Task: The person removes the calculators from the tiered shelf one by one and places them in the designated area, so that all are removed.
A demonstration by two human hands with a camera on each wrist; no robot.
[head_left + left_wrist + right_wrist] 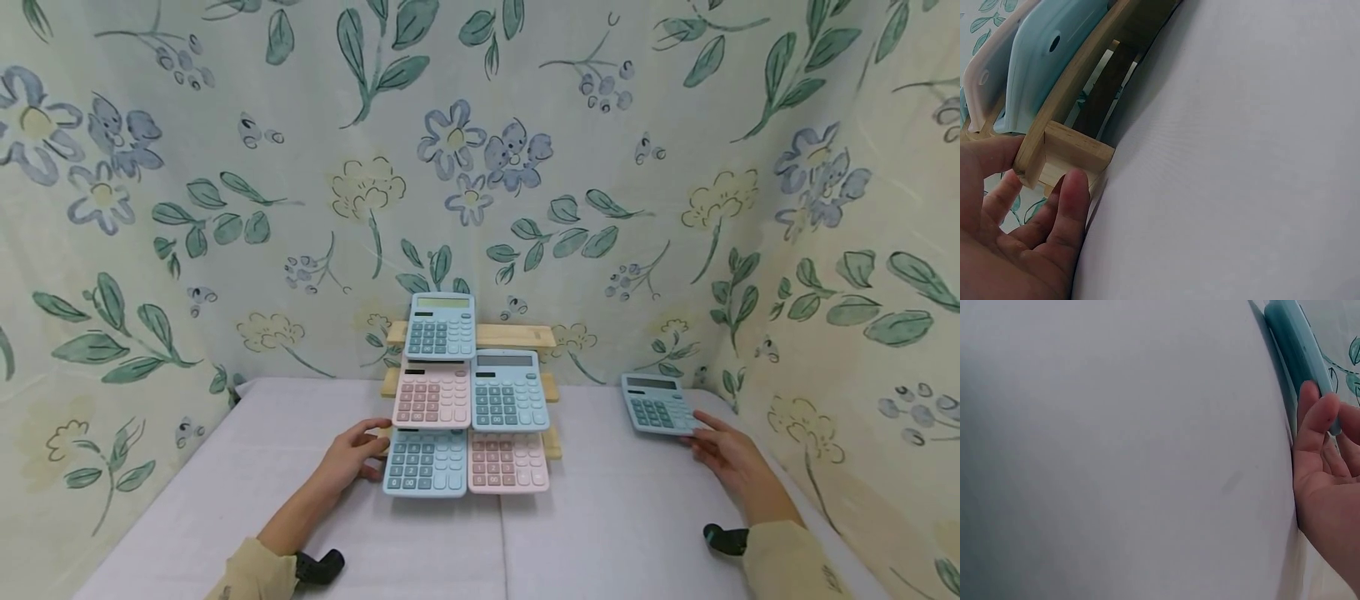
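"What could have gone worst on that tabletop [622, 517]?"

"The wooden rack [517, 336] shifting, I'd judge. The person's left grip [347, 460] was curled round its lower left corner, and a hard tug there could have jolted the five calculators [507, 392] resting on its tiers."

"And the smaller trouble?"

"The loose blue calculator [660, 406], well off to the rack's right. The right grip [729, 460] pinched it only by the near right corner, so its own weight could have twisted it free."

"Did any view show what another missed?"

"Only the head view gave the whole layout: three tiers, the top one with wood visible right of its single calculator. The left wrist view added the rack's open frame, seen from the side. The right wrist view caught the loose calculator's underside, though I couldn't tell whether its far edge touched down, and the fingertips [1325, 411] against it. Smallest of all, the left wrist view revealed a dark hole [1054, 44] in one racked calculator's back."
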